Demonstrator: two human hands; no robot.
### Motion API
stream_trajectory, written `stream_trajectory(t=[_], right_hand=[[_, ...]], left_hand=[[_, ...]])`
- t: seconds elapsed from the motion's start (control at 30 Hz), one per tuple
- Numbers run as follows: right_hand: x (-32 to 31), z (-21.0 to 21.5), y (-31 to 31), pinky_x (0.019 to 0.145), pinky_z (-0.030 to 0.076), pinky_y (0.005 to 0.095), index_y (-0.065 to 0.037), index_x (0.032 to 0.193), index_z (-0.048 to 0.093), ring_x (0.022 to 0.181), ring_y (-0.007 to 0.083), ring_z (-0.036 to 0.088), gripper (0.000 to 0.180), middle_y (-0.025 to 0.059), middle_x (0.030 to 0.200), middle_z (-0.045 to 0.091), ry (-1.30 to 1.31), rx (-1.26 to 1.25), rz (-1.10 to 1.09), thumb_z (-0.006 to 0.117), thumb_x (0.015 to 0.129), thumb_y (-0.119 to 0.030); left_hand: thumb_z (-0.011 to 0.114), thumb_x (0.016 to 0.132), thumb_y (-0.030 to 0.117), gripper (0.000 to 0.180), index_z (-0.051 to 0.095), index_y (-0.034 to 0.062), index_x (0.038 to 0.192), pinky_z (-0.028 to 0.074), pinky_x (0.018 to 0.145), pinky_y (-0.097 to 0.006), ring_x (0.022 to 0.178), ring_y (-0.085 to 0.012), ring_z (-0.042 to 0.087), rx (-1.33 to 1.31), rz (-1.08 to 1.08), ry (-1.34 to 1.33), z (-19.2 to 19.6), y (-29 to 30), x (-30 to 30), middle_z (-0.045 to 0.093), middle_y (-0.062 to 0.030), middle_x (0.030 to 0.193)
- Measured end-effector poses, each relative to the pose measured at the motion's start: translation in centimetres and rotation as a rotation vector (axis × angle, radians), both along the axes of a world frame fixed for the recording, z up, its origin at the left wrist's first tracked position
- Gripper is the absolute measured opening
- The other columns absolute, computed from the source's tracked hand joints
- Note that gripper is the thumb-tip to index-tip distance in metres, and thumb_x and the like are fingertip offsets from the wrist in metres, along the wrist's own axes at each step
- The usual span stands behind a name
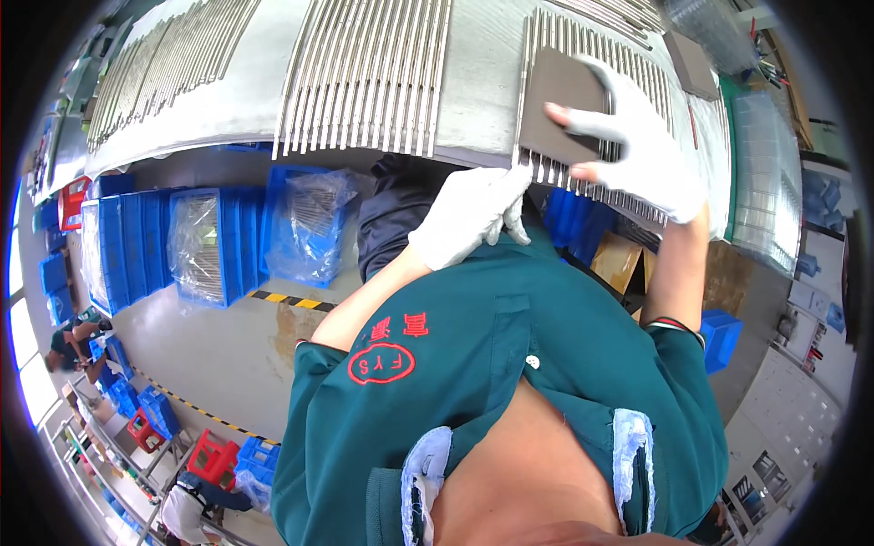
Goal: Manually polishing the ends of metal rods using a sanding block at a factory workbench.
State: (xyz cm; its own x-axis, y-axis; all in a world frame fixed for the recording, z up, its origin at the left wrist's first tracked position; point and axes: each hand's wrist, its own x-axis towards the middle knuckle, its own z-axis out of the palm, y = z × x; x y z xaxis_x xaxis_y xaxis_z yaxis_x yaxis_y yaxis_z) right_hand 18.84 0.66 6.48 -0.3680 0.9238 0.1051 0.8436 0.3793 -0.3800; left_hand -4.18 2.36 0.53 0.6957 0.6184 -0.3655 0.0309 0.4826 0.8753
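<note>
My right hand, in a white glove with some fingertips bare, rests over a flat grey-brown pad. Its fingers are bent over the pad's right side, and the pad lies on a row of thin metal rods. My left hand, fully gloved in white, is at the table's near edge. Its thumb and fingers close together by the near end of the leftmost rod in that row; what they pinch, if anything, is hidden.
More rows of metal rods lie on the pale table. Another grey-brown pad sits at the right, near clear plastic trays. Blue crates and bagged rods stand below at left. Other people work at lower left.
</note>
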Motion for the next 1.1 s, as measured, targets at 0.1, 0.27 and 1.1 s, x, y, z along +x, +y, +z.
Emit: stream_trajectory(t=[0.1, 0.27, 1.1], right_hand=[[1.8, 0.4, -1.5, 0.108, 0.027, 0.0432, -0.027, 0.121, 0.061, 0.127, 0.0388, 0.036, 0.061, 0.0223, 0.14, 0.035, 0.17, -0.121, -0.133, 0.07, 0.066, -0.053], [-3.4, 0.4, 0.8, 0.104, 0.03, 0.0429, -0.029, 0.121, 0.061, 0.121, 0.0378, 0.039, 0.056, 0.0212, 0.137, 0.037, 0.004, 0.115, 0.007, 0.072, 0.068, -0.043], [-5.1, 0.2, 1.1, 0.104, 0.029, 0.0421, -0.027, 0.124, 0.058, 0.119, 0.0413, 0.04, 0.059, 0.0262, 0.135, 0.037, -0.11, 0.164, 0.091, 0.067, 0.07, -0.047]], left_hand=[[0.052, 0.093, 0.032, 0.041, 0.054, 0.0027, 0.065, 0.036, 0.044, -0.022, 0.043, -0.0086, 0.047, 0.017, 0.009, 0.004, 0.3, -0.2, -0.1, 0.059, -0.007, 0.056], [0.054, 0.091, 0.034, 0.039, 0.058, 0.0005, 0.071, 0.036, 0.042, -0.022, 0.044, -0.0081, 0.049, 0.089, 0.0, 0.047, -0.3, -0.2, 0.2, 0.059, -0.006, 0.057], [0.055, 0.089, 0.032, 0.035, 0.063, 0.0008, 0.076, 0.043, 0.049, -0.03, 0.048, -0.0145, 0.055, 0.477, -0.159, 0.315, 0.0, 0.0, -0.1, 0.058, -0.0081, 0.058]])
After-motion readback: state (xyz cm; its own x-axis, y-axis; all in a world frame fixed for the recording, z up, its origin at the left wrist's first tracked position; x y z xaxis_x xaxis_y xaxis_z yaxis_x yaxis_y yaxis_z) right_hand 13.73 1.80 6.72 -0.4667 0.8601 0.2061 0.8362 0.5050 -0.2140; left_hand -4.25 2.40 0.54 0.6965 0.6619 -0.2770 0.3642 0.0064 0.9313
